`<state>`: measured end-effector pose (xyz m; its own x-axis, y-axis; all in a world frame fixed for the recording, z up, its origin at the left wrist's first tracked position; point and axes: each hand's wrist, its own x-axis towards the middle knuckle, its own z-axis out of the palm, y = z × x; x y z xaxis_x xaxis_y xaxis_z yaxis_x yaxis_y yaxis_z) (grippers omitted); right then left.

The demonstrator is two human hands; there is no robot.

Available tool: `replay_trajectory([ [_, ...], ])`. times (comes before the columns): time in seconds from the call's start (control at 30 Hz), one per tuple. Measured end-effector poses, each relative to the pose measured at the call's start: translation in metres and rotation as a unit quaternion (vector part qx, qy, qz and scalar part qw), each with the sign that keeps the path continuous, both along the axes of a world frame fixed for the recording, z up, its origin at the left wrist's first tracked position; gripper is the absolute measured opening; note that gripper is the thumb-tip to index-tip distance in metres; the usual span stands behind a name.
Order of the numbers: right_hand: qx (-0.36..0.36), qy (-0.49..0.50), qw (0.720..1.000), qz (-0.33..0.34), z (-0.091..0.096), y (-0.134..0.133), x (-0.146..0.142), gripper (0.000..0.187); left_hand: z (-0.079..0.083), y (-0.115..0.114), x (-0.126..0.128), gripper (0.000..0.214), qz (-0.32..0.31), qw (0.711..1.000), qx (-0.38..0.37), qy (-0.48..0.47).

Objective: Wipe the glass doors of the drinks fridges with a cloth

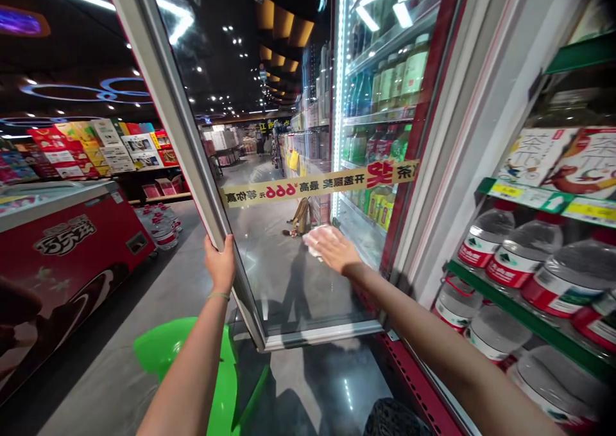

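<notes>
A glass fridge door (269, 185) stands swung open in front of me, with a yellow banner sticker (317, 182) across the pane. My left hand (220, 262) is closed round the door's metal edge frame (163, 95). Flat and open, my right hand (337, 250) presses a white cloth (316, 238) against the inner side of the glass, fingers stretched out.
The fridge shelves (380, 115) behind the door hold drink bottles. A green-edged rack (524, 320) of large water bottles stands at the right. A red chest freezer (67, 243) sits at the left, a green plastic object (163, 352) low near my legs, and a shop aisle runs beyond.
</notes>
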<state>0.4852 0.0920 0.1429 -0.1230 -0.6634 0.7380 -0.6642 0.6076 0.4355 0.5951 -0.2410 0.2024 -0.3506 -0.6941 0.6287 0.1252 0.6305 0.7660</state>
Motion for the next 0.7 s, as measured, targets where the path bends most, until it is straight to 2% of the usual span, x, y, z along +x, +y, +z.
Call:
replay_trajectory([
  [0.07,-0.116,-0.036,0.988,-0.097,-0.012,0.016,-0.002,0.065,-0.001,-0.001,-0.003,0.054,0.022,1.000,-0.006,0.005],
  [0.1,-0.149,-0.052,0.979,-0.129,-0.017,0.021,-0.002,0.065,-0.001,-0.001,-0.004,0.055,0.030,0.999,-0.008,0.007],
  [0.13,-0.145,-0.065,0.978,-0.135,-0.020,0.023,-0.002,0.065,-0.002,-0.001,-0.005,0.055,0.034,0.999,-0.011,0.007],
  [0.27,0.020,-0.093,0.995,-0.033,-0.018,0.021,-0.004,0.064,-0.002,-0.001,-0.004,0.056,0.029,0.999,-0.020,0.003],
  [0.3,0.010,-0.099,0.994,-0.039,-0.016,0.022,-0.005,0.064,-0.002,-0.001,-0.003,0.056,0.029,0.999,-0.022,0.004],
  [0.33,-0.038,-0.104,0.991,-0.071,-0.016,0.025,-0.007,0.063,-0.002,-0.001,-0.002,0.056,0.030,0.999,-0.022,0.004],
  [0.4,-0.176,-0.105,0.965,-0.162,-0.021,0.036,-0.008,0.062,-0.002,-0.001,-0.001,0.057,0.033,0.999,-0.020,0.002],
  [0.43,-0.222,-0.102,0.950,-0.194,-0.025,0.043,-0.007,0.061,-0.002,-0.002,-0.001,0.057,0.034,0.999,-0.017,0.000],
  [0.47,-0.230,-0.099,0.947,-0.203,-0.029,0.050,-0.007,0.060,-0.002,-0.002,-0.001,0.058,0.035,0.999,-0.014,-0.003],
  [0.5,-0.195,-0.098,0.958,-0.187,-0.033,0.057,-0.007,0.058,-0.003,-0.002,-0.001,0.059,0.037,0.999,-0.012,-0.006],
  [0.57,-0.077,-0.103,0.984,-0.120,-0.038,0.069,-0.010,0.054,-0.004,-0.004,-0.003,0.060,0.043,0.999,-0.008,-0.010],
  [0.6,-0.047,-0.106,0.988,-0.102,-0.038,0.073,-0.012,0.052,-0.004,-0.005,-0.004,0.060,0.047,0.999,-0.007,-0.010],
  [0.63,-0.063,-0.107,0.987,-0.107,-0.039,0.076,-0.014,0.052,-0.005,-0.005,-0.005,0.060,0.049,0.999,-0.007,-0.008],
  [0.67,-0.125,-0.106,0.977,-0.135,-0.039,0.078,-0.016,0.054,-0.005,-0.006,-0.006,0.059,0.050,0.999,-0.009,-0.007],
  [0.7,-0.213,-0.102,0.956,-0.172,-0.041,0.080,-0.017,0.056,-0.005,-0.006,-0.006,0.057,0.050,0.999,-0.010,-0.005],
])
